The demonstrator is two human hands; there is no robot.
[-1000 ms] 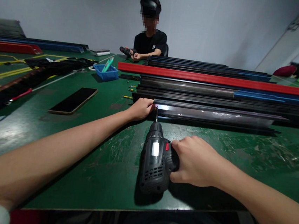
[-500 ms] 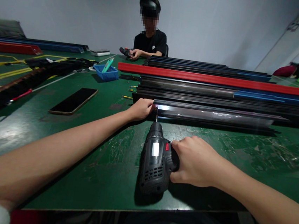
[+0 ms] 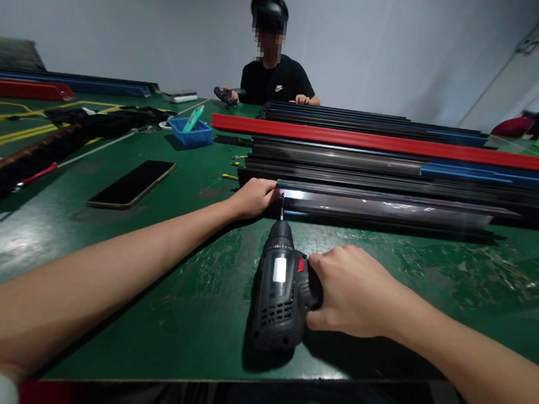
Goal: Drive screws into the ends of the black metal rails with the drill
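My right hand (image 3: 351, 290) is wrapped round the handle of a black cordless drill (image 3: 280, 292), which lies on its side above the green table. Its bit (image 3: 282, 208) points away from me and meets the near face of a dark, shiny metal profile (image 3: 374, 208) close to its left end. A light glows on the metal at that spot. My left hand (image 3: 254, 197) grips the left end of the same profile, fingers closed, partly hidden behind it. Whether a screw sits at the bit's tip is too small to tell.
More black profiles (image 3: 329, 172) and a red one (image 3: 394, 141) lie behind. To the left are a phone (image 3: 132, 184), a blue basket (image 3: 197, 135) and a red-handled screwdriver (image 3: 38, 175). Across the table (image 3: 180, 339) sits a person (image 3: 281, 79) with another drill (image 3: 225, 94).
Both my hands, the drill and the profile stay in place. Across the table, the person's one hand has left their drill and moved right to the profiles.
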